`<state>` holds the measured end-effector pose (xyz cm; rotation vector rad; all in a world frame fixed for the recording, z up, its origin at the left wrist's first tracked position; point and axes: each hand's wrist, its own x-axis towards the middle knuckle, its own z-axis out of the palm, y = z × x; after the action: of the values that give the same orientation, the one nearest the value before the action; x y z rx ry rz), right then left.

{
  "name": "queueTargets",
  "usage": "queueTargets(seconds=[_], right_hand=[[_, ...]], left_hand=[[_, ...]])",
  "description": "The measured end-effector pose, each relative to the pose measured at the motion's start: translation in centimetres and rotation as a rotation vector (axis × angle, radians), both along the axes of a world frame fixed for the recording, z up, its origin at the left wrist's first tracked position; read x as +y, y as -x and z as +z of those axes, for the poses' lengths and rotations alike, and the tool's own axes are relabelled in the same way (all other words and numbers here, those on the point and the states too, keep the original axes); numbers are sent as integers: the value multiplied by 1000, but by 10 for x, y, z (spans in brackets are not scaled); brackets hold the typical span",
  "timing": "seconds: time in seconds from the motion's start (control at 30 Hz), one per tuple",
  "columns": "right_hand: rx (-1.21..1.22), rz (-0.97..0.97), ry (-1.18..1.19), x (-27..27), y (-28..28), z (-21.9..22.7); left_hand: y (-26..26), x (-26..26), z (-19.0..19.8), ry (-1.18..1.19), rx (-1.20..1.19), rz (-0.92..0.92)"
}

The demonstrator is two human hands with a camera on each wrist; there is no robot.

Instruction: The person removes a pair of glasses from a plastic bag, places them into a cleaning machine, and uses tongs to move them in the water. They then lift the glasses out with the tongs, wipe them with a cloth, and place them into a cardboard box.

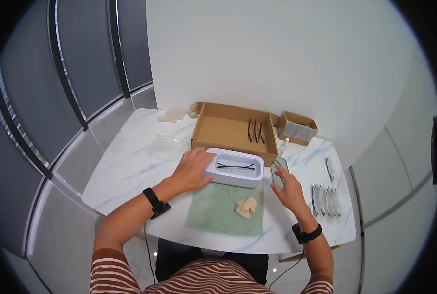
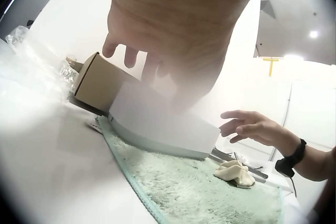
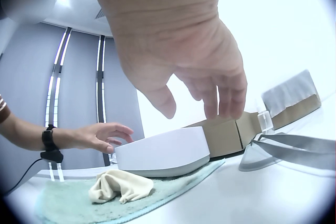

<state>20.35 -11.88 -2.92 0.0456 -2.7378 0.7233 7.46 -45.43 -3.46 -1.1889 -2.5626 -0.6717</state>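
Note:
A white oblong tub (image 1: pixel 234 181) with rounded corners stands at the back of a green cloth (image 1: pixel 218 210). Inside it lies a pair of dark-framed glasses (image 1: pixel 235 167). My left hand (image 1: pixel 193 169) is at the tub's left end, fingertips by the rim and thumb low at the front corner. To the right of the tub, my right hand (image 1: pixel 289 190) hovers with relaxed, spread fingers and nothing in it. Beneath and behind its fingers is a flat grey-green piece (image 1: pixel 281 164) with rounded corners. A crumpled cream cloth (image 1: pixel 246 208) rests on the green one, in front of the tub.
Behind the tub, a large cardboard box (image 1: pixel 223 125) contains several pairs of glasses at its right. Further right stand a small cardboard box (image 1: pixel 297 128) and a small bottle (image 1: pixel 283 145). Several glasses (image 1: pixel 328 201) line the table's right side. Clear plastic (image 1: pixel 172 142) lies left.

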Motion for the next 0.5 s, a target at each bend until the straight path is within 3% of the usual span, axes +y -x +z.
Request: queueTargets(seconds=[0.5], right_hand=[[36,-63,139,17,-24,5]], left_hand=[[11,4,3,77,36,-6]])
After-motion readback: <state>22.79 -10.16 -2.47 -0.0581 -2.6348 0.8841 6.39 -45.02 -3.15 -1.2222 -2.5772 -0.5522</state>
